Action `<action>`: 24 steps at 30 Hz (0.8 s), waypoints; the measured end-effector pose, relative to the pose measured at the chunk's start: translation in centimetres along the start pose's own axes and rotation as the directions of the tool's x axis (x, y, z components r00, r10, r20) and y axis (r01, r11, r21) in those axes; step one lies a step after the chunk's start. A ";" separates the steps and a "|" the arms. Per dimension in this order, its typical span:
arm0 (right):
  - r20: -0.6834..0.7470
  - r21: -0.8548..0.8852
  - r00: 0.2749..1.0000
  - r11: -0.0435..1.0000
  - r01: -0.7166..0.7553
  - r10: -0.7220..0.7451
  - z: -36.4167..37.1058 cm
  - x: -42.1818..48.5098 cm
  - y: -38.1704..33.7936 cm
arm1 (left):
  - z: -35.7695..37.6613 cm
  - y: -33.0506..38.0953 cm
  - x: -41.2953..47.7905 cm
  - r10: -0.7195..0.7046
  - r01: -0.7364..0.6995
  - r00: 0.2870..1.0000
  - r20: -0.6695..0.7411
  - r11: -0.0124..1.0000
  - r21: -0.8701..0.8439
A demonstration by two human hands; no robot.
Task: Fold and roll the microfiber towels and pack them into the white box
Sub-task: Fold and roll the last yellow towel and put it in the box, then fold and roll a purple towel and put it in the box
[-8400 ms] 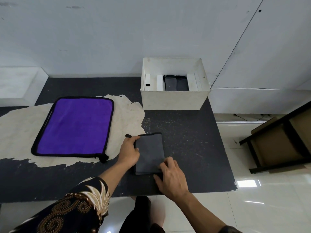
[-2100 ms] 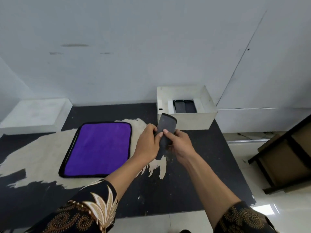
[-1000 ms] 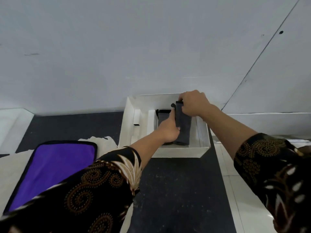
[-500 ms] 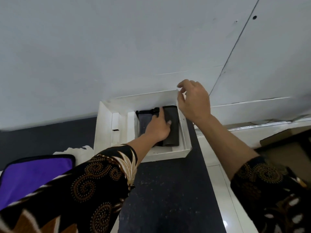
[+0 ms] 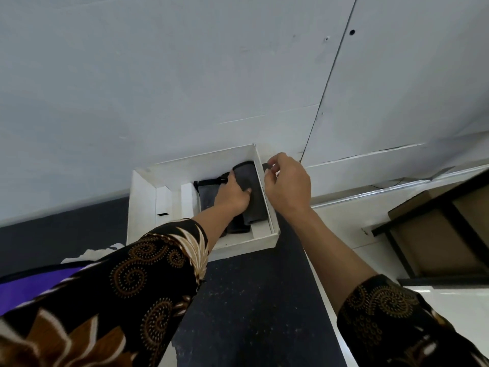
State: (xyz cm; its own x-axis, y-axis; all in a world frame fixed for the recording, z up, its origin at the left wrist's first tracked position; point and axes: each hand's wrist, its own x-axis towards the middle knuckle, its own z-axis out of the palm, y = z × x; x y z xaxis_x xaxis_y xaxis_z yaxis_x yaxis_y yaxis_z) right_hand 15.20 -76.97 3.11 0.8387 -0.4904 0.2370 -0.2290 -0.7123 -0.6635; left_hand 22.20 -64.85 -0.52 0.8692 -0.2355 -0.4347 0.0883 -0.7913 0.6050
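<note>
Gripping grey towel roll (image 5: pixel 251 200) w/ left hand (image 5: pixel 232 194), fingers curled over it, pressing it down by right wall of white box (image 5: pixel 246 246) at bench's (image 5: pixel 251 300) far right corner; right hand (image 5: pixel 289 186) loosely curled just outside that wall, can't tell if pinching rim or holding nothing. Could spring open or ride up once let go, & could shove box toward bench's right edge if pushed hard. Also in box: second grey roll (image 5: pixel 207 197) w/ black trim just left, white card inserts (image 5: pixel 164 200) at left end; purple towel (image 5: pixel 31 290) on bench's left side, unpacked.
</note>
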 end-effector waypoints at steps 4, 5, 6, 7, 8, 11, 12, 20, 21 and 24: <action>-0.014 -0.011 1.000 1.000 0.010 -0.010 -0.1 -0.7 -0.2 | -0.5 0.2 -1.4 0.091 -0.040 0.977 -0.192 0.967 0.251; -0.025 -0.010 1.000 1.000 0.009 -0.009 -0.2 -0.8 -0.4 | -0.6 0.0 -1.8 0.182 -0.100 0.958 -0.224 0.938 0.333; -0.042 -0.008 0.999 1.000 0.007 -0.007 -0.4 -1.0 -0.5 | -0.7 -0.2 -2.3 0.277 -0.174 0.940 -0.198 0.891 0.420; -0.061 -0.006 0.998 1.000 0.006 -0.007 -0.6 -1.1 -0.7 | -0.9 -0.5 -2.5 0.344 -0.244 0.932 -0.115 0.828 0.504; -0.079 -0.005 0.997 1.000 0.008 -0.008 -0.7 -1.3 -0.9 | -1.1 -0.7 -2.8 0.355 -0.287 0.935 -0.009 0.771 0.568; -0.118 -0.006 0.993 1.000 0.017 -0.017 -1.1 -2.2 -1.8 | -2.2 -0.4 -3.9 0.245 -0.270 0.961 0.126 0.752 0.601; -0.132 -0.011 0.991 1.000 0.020 -0.022 -1.3 -2.6 -2.2 | -2.6 -0.1 -4.5 0.253 -0.264 0.962 0.101 0.774 0.576; -0.112 -0.128 0.979 0.980 0.153 -0.167 -0.9 -8.8 -7.8 | -7.2 -4.8 -13.7 0.450 -0.327 0.867 -0.215 0.838 0.437; -0.092 -0.147 0.978 0.974 0.172 -0.186 -0.3 -10.3 -8.9 | -8.0 -6.4 -14.9 0.445 -0.310 0.865 -0.232 0.837 0.451; -0.024 -0.215 0.973 0.952 0.220 -0.230 1.9 -16.1 -12.8 | -10.8 -12.8 -19.3 0.440 -0.276 0.863 -0.250 0.823 0.496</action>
State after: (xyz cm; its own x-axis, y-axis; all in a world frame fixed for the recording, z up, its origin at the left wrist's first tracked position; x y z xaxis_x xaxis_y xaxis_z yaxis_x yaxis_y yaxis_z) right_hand 5.57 -59.03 6.47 0.8568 -0.3254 0.4001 -0.1402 -0.8936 -0.4264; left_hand 9.59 -44.05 7.34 0.9103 -0.4099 0.0580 -0.4085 -0.8664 0.2871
